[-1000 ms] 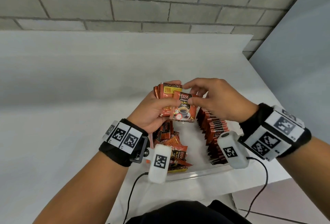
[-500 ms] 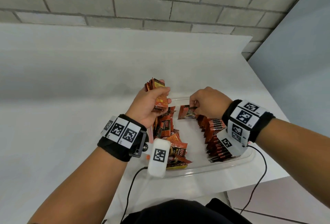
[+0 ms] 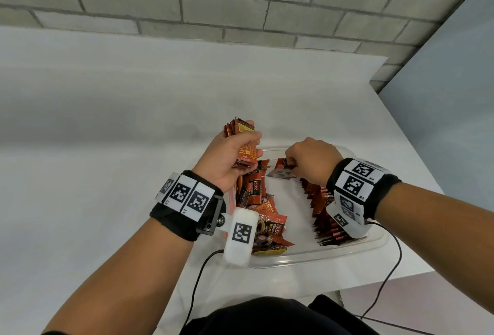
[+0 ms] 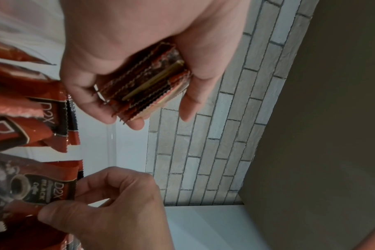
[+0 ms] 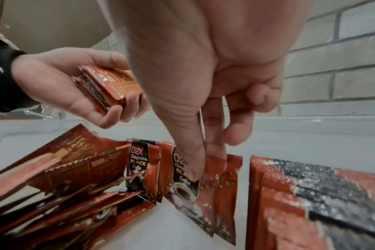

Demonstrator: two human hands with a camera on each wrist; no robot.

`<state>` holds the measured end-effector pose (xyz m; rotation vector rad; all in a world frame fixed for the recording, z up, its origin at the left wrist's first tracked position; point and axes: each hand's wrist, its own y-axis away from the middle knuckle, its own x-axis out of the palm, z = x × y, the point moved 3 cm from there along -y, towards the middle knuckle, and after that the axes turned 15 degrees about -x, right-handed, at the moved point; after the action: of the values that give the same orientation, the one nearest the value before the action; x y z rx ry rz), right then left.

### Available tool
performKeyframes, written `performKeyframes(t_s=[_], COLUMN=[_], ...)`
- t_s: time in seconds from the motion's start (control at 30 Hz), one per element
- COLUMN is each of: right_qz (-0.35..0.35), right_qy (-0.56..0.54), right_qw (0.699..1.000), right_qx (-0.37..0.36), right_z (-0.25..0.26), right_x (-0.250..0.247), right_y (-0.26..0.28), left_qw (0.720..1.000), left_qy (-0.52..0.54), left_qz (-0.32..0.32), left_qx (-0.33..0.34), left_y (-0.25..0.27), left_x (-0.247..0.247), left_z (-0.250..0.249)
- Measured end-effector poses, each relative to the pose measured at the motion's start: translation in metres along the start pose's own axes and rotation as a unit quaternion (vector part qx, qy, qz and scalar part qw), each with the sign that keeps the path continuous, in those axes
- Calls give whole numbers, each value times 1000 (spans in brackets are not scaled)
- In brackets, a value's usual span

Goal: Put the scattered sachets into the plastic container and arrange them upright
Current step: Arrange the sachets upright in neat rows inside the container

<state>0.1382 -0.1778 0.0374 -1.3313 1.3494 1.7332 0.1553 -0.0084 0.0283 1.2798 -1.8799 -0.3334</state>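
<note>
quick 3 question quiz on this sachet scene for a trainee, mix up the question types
1. True or false: the left hand holds a stack of sachets above the plastic container.
2. What does the right hand pinch? A) a cable B) a single sachet C) the container's rim
3. Fill in: the tidy upright row of sachets stands along the container's ____ side, while the loose pile lies on the other.

Key
1. True: its grip wraps the stack.
2. B: thumb and fingers pinch one sachet, lowered inside the container near its far end.
3. Right.
</note>
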Motion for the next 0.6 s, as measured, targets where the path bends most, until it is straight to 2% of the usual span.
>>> performKeyframes(t_s=[0.13,0.37,0.6], right_qz=[12,34,25], right_qy=[91,152,213], right_qw=[996,988,977], right_qx=[4,-22,-13], right_z=[4,10,13], right_x=[-2,-5,-4], right_y=[1,5,8], left_qw=[1000,1000,1000], left_qy=[-2,-7,-10], left_qz=[-3,5,6], left_qx=[-4,-7,-9], left_y=[-1,-3,-4], left_x=[0,0,0], left_z=[0,0,0])
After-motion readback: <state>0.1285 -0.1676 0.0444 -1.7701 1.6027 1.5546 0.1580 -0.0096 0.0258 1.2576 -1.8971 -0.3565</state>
